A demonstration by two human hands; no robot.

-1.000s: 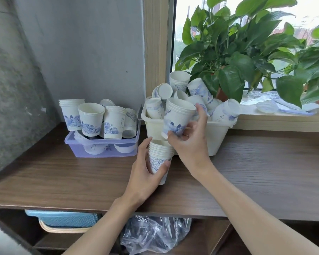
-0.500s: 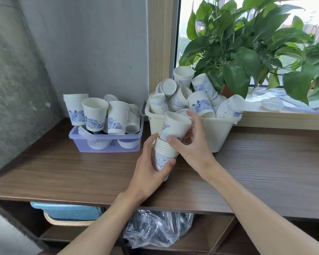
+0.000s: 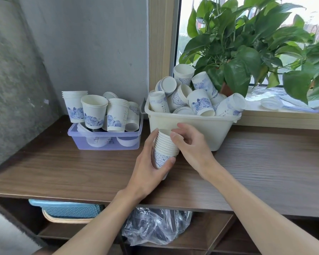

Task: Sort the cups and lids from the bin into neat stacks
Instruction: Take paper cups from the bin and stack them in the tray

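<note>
A stack of white paper cups with blue print (image 3: 164,150) stands on the wooden shelf (image 3: 81,172) in front of the cream bin (image 3: 201,126). My left hand (image 3: 151,162) grips the stack's lower part from the left. My right hand (image 3: 190,144) pinches the stack's top rims from the right. The cream bin is heaped with loose cups (image 3: 199,102) lying at all angles. To the left, a purple tub (image 3: 107,142) holds several short upright cup stacks (image 3: 94,111).
A leafy potted plant (image 3: 247,52) overhangs the bin from the window sill, where a clear lid (image 3: 270,103) and plastic wrap lie. A grey wall closes the left side. Below the shelf sit a blue basket (image 3: 66,210) and a crumpled plastic bag (image 3: 155,227).
My right hand brought a cup down from the bin and pushed it onto the stack; the stack now stands taller. My left hand kept its hold.
</note>
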